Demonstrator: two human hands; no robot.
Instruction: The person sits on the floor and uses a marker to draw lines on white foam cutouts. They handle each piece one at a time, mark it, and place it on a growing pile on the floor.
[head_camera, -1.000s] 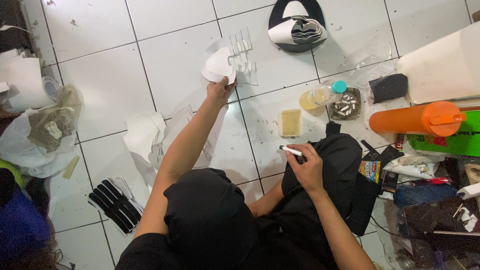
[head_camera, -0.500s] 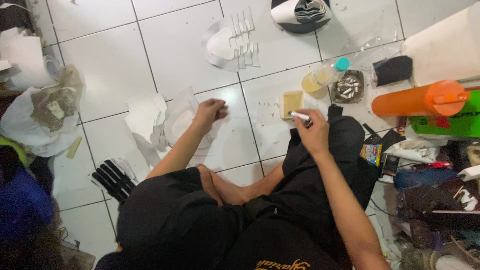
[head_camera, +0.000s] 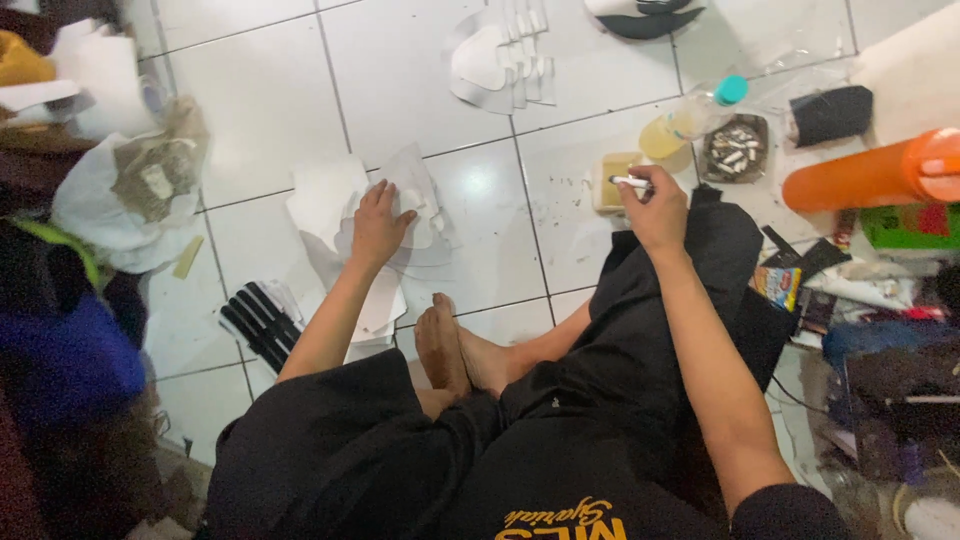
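White glazed floor tiles with dark grout lines carry everything we see; the person sits cross-legged on them in black clothing, one bare foot tucked in front.

At the centre of the work lies a clear, curved plastic sheet on top of a loose pile of white cut paper pieces. Our left hand rests flat on this sheet, fingers spread and pressing it down against the floor. Our right hand is closed around a white marker pen with a black tip, pinching it between thumb and fingers, held above a small yellowish rectangular block, well apart from the sheet.

We judge the work to be partly done: a fanned stack of white shaped cut-outs already lies farther out on the tiles, while the sheet under the left hand shows no marks that we can make out, so it looks untouched by the pen.

Around these lie a plastic bottle of yellow liquid with a teal cap, a dark round ashtray full of stubs, a large orange cylinder, black strips near the left knee, and a crumpled white bag. Cluttered packets and cloth crowd both edges of the room.
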